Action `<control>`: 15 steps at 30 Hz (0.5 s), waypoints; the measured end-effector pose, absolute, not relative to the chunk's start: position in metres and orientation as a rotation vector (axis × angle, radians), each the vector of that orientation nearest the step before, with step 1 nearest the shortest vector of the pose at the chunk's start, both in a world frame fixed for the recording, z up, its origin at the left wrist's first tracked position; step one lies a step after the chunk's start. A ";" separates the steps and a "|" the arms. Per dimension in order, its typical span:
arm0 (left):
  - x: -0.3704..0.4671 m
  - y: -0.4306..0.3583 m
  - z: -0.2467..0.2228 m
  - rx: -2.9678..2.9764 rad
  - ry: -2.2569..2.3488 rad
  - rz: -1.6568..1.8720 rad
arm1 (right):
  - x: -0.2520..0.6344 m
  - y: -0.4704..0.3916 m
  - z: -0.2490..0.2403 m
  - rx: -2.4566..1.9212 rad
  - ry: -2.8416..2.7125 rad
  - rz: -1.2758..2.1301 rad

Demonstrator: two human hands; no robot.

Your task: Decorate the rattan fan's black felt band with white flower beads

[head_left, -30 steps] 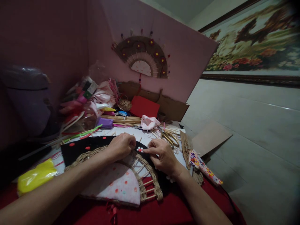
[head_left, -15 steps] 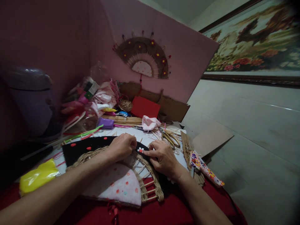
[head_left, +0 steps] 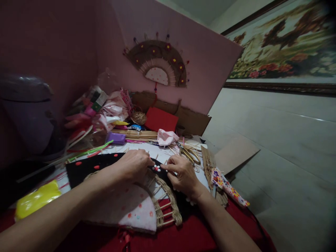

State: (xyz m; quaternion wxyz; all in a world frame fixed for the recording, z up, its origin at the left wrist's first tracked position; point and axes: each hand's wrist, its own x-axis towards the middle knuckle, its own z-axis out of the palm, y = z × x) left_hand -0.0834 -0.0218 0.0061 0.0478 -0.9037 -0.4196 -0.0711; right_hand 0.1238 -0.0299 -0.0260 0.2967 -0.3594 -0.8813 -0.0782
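Note:
A large fan shape lies before me, with a black band round its outer edge, a woven twine strip and a white spotted centre. Red dots sit on the band's left part. My left hand rests over the band, its fingers pressed together just left of a small white-petalled flower; what they hold, if anything, is hidden. On the flower's right is my right hand, index finger stretched toward the petals and the other fingers bent. More white petals show below the right wrist.
Gold-handled scissors, a purple packet and thin sticks lie behind the fan. A yellow bag is at the left, a flowered strip at the right. A finished-looking fan hangs on a pink board.
The right index fingertip has lifted slightly up and right off the flower, showing more petals. My left hand has shifted a little. The whole view has moved slightly.

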 end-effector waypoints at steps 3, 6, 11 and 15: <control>-0.081 -0.025 0.010 -2.775 -1.243 -0.145 | 0.124 -0.028 -0.027 -0.958 -2.307 -0.199; -0.079 -0.028 0.012 -2.780 -1.235 -0.078 | 0.124 -0.028 -0.027 -0.963 -2.282 -0.192; -0.074 -0.029 0.015 -2.761 -1.226 0.001 | 0.124 -0.029 -0.025 -0.952 -2.264 -0.167; -0.072 -0.027 0.011 -2.776 -1.156 0.031 | 0.124 -0.030 -0.026 -0.959 -2.253 -0.156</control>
